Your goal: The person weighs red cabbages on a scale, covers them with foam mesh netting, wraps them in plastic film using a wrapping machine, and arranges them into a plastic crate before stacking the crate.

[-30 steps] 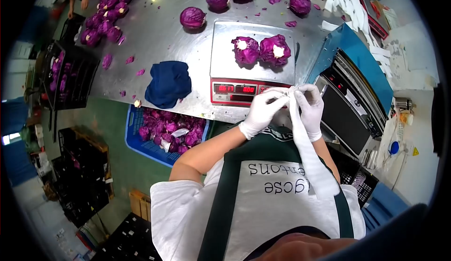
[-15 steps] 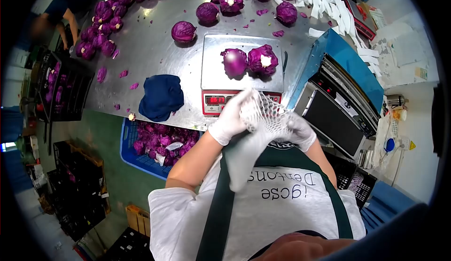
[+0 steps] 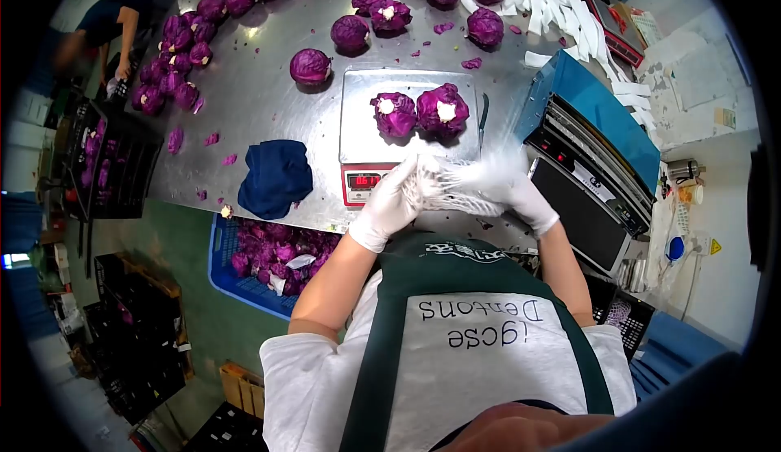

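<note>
We note both hands in white gloves, center of frame, in front of the scale (image 3: 366,90). L hand (image 3: 390,204) is clamped on one end of the white mesh net (image 3: 464,200), overlapping the scale's lower R part in view. R hand (image 3: 529,198) is at the net's other end, blurred; we can't tell how its fingers are closed. Hands are apart, w/ the net spread betw. them, open mesh visible. A white blur runs over the net's upper R part.

On the scale platform, approx. upper ctr., we record 2 purple cabbages: L cabbage (image 3: 395,115) and R cabbage (image 3: 442,112), side by side, pale cut stems showing. The red display (image 3: 363,181) is partly hidden by the L hand; visible digits read 0.61, remainder unclear.

Metal counter (image 3: 244,86): single cabbage (image 3: 311,67) L of scale; cabbage row (image 3: 175,35) at upper L; more cabbages at top ctr., w/ leaf scraps scattered. Dark blue cloth (image 3: 277,179) lies crumpled near the counter's lower edge. Thin dark tool (image 3: 484,114) sits just R of the platform. White strips (image 3: 561,13) are heaped at upper R, above a blue-topped machine (image 3: 606,118).

Below the counter, lower L of ctr., a blue crate (image 3: 221,279) holds purple leaves. Co-worker (image 3: 122,21) is at upper L, near a black crate (image 3: 122,155).
</note>
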Action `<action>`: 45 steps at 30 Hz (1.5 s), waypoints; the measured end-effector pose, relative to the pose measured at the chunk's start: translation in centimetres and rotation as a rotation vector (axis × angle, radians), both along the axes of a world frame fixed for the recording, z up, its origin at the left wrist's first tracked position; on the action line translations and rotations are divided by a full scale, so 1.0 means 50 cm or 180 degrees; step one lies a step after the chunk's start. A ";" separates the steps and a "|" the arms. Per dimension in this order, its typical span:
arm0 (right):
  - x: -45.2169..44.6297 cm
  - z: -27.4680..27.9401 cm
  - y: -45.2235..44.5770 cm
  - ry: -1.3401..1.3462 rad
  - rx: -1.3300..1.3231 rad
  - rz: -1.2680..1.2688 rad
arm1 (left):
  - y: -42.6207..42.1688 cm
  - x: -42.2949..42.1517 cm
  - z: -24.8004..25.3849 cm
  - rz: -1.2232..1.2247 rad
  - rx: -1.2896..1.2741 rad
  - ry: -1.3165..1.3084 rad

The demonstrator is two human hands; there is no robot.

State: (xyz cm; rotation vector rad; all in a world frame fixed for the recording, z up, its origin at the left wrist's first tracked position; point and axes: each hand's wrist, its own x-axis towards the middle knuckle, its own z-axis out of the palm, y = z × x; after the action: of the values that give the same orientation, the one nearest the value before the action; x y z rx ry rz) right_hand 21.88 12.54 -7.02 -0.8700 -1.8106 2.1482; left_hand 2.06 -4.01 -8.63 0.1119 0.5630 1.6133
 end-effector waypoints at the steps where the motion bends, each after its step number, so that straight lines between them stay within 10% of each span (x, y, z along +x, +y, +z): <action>1: -0.006 -0.041 0.027 -0.0455 0.0387 -0.0127 | 0.000 -0.008 -0.005 -0.0036 -0.0121 -0.0249; 3: -0.036 -0.083 0.058 -0.0517 0.1252 -0.0738 | 0.007 -0.022 0.028 -0.0048 -0.0273 0.0894; 6: -0.100 -0.086 0.105 0.0079 0.1559 -0.1042 | 0.040 -0.083 0.013 0.0593 -0.1629 0.4869; 8: -0.136 -0.066 0.133 -0.0139 0.0572 -0.0892 | 0.063 -0.132 0.001 0.1261 -0.1313 0.3572; 12: -0.208 -0.094 0.196 0.0348 0.0821 -0.1195 | 0.110 -0.201 0.009 0.1292 -0.2310 0.5339; 17: -0.273 -0.150 0.231 0.0323 0.0720 -0.1090 | 0.163 -0.274 -0.066 0.0129 -0.2869 0.5552; 21: -0.268 -0.169 0.221 0.0311 -0.0121 -0.0725 | 0.159 -0.286 -0.150 -0.0006 -0.1805 0.3835; 37: -0.207 -0.240 0.200 -0.0111 -0.0416 -0.0131 | 0.071 -0.202 -0.199 0.0257 -0.1792 0.4930; 45: -0.139 -0.093 0.080 0.0242 -0.2062 -0.0207 | -0.021 -0.068 -0.141 -0.0068 -0.0353 0.0159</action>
State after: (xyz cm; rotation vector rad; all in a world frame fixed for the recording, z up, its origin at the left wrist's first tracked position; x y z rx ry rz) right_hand 14.93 16.54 -11.66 -0.9241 -1.0238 2.7174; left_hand -1.36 -5.05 -15.66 0.0756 0.6865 1.5586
